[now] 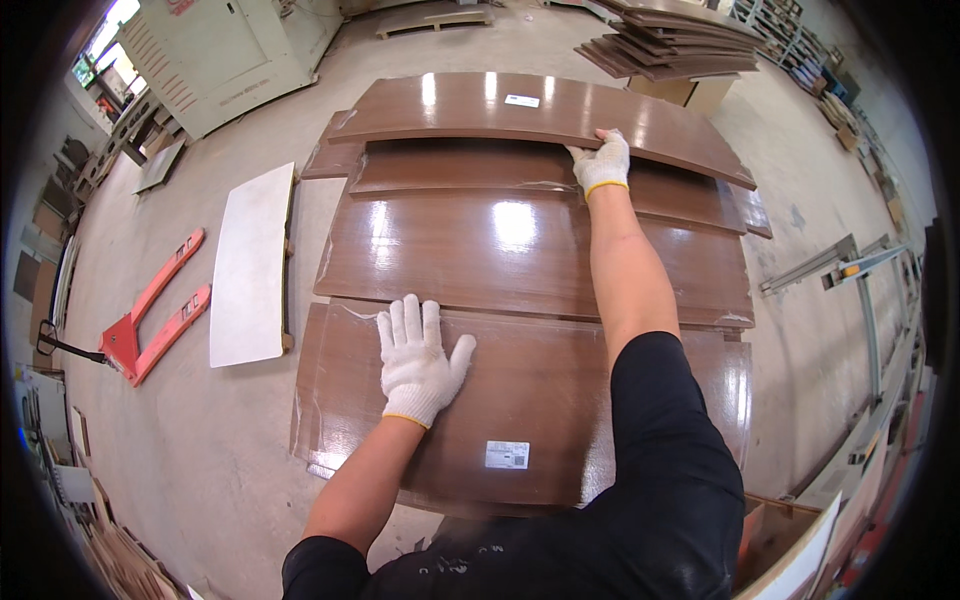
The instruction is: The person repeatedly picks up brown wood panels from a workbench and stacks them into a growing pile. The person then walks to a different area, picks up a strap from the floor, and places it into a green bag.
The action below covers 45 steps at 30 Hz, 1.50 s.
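Glossy brown wood-grain panels lie before me in overlapping stacks. My left hand [417,370], in a white knit glove with a yellow cuff, rests flat with spread fingers on the nearest panel [540,400], which bears a white label [507,455]. My right hand [604,165], gloved alike, is stretched far forward and grips the near edge of the farthest panel [460,108]. That panel's near edge stands raised over a dark gap, with another panel [450,168] below it. Between the two hands lies a wide middle panel [450,245]. Some fingers of my right hand are hidden.
A red pallet jack [150,320] and a white board [250,265] on a pallet are to the left. Behind stands a large pale machine cabinet [215,60]. More brown panels [680,40] are piled at the back right. Metal rails [820,262] stand at the right.
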Available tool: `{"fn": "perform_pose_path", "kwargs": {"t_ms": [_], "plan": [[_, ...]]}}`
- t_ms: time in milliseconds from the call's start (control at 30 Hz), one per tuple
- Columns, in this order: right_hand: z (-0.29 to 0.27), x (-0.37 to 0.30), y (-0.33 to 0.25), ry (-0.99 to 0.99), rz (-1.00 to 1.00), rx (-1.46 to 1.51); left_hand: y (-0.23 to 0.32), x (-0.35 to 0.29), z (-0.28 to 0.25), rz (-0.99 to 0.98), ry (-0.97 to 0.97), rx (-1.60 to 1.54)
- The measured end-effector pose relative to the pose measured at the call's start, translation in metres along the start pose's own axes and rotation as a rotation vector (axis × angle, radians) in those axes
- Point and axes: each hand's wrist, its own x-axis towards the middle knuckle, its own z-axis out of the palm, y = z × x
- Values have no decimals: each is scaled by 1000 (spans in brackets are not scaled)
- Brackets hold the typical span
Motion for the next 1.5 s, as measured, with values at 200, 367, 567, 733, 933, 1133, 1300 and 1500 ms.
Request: {"fn": "perform_pose_path", "kwargs": {"t_ms": [200,367,567,733,933,1133,1300,1500], "plan": [[-7,11,-3,25,35,-128,0,1,-7,-1,8,-1],[-34,-85,-78,-86,272,-1031,1,1,-7,36,116,19],[-180,-387,-251,-30,-197,-2396,-3,5,2,214,104,-28],[-313,-683,-384,1189,-85,-2014,6,6,-12,275,209,35],[-423,-985,-390,2092,-318,-1364,194,-32,-11,571,151,-433],[-515,-1017,-387,2268,-360,-1323,545,-206,-15,1538,-186,-918],[-527,-981,-422,2164,-609,-1448,758,-384,-21,1782,-318,-991],[-535,-962,-462,2076,-587,-1248,974,-529,16,2081,-289,-638]]}}
